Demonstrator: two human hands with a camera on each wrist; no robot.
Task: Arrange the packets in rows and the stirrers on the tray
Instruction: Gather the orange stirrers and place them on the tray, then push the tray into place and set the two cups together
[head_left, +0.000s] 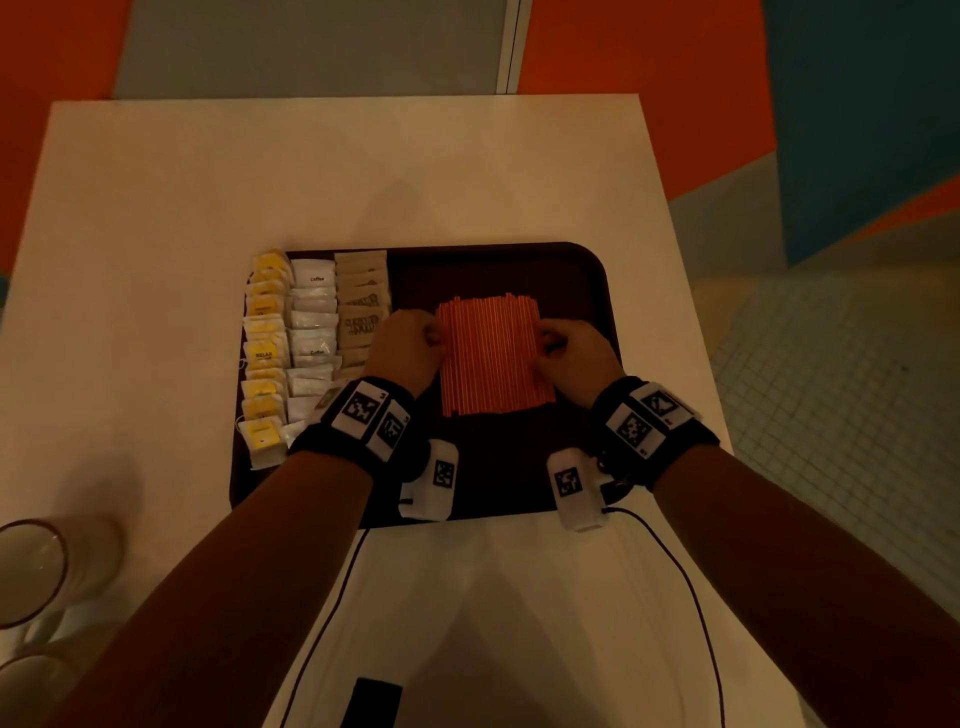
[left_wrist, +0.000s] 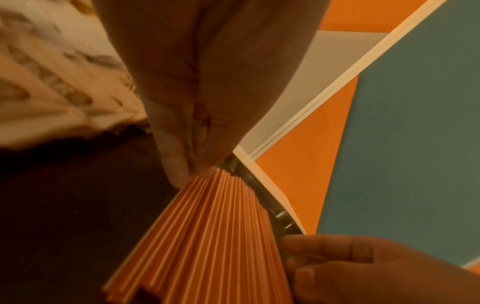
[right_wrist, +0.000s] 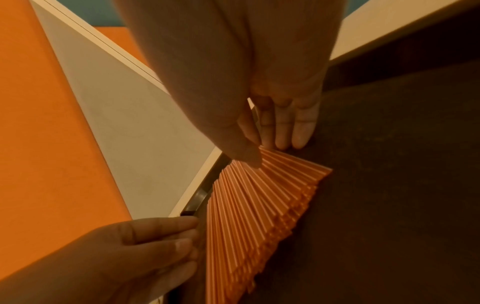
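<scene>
- The orange stirrers lie in one flat raft on the dark tray, right of centre, their long axis running from near us to the far rim, so each long side faces one of our hands.
- Our left hand sits at the raft's left side and our right hand at its right, about equally near, with the raft between them.
- In the wrist views the fingertips of both hands touch the outer stirrers, the fingers fairly straight and pointing inward; we read this as pressing the sides together, not pinching, though the head view shows the knuckles bent and we cannot be sure.
- The stirrers' ends look uneven, some sticking out past the others at the far and near edges.
- We judge the next move turns on that axis: squeezing across it closes gaps, while evening the ends would need a push along it.
- Left of the raft stand three rows of packets: yellow packets, white packets and brown packets, with the brown row just beside our left hand.
- The tray rests on a white table.
</scene>
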